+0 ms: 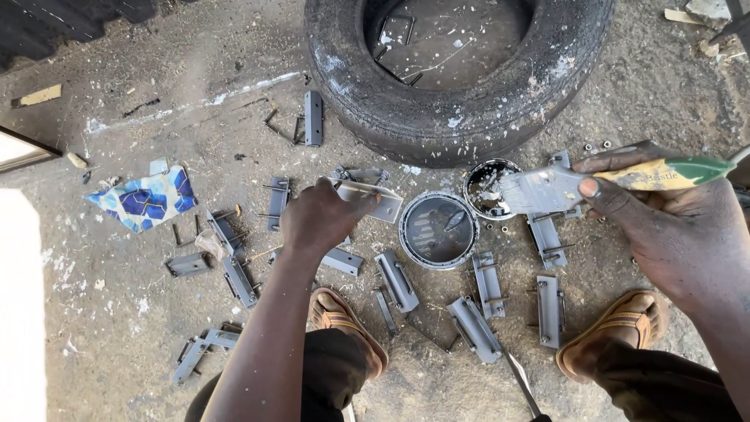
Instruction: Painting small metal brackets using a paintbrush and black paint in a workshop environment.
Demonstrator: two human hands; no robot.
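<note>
While the left hand [319, 215] has its fingers clamped on the edge of a flat grey plate [375, 201], holding it just above the ground, the right hand [672, 223] is closed round the green-and-yellow handle of a brush [582, 184], thumb pressed on top. The bristles, loaded with grey paint, point left and hang over the rim of a small paint tin [488, 187], which stands between the plate and the right hand. Just beside the tin, nearer the person, lies its round lid [438, 230], inner side up and smeared grey. Many grey metal brackets [488, 283] lie scattered on the dirt floor [117, 328] around lid and tin, some between the two sandalled feet [617, 328]. A worn tyre [461, 74], spotted with pale paint, lies flat just behind the tin, with a few metal pieces inside its ring. Well to the left, a scrap of blue patterned cloth [144, 199] lies on the ground. A screwdriver-like tool [519, 383] lies near the bottom edge, between the legs.
</note>
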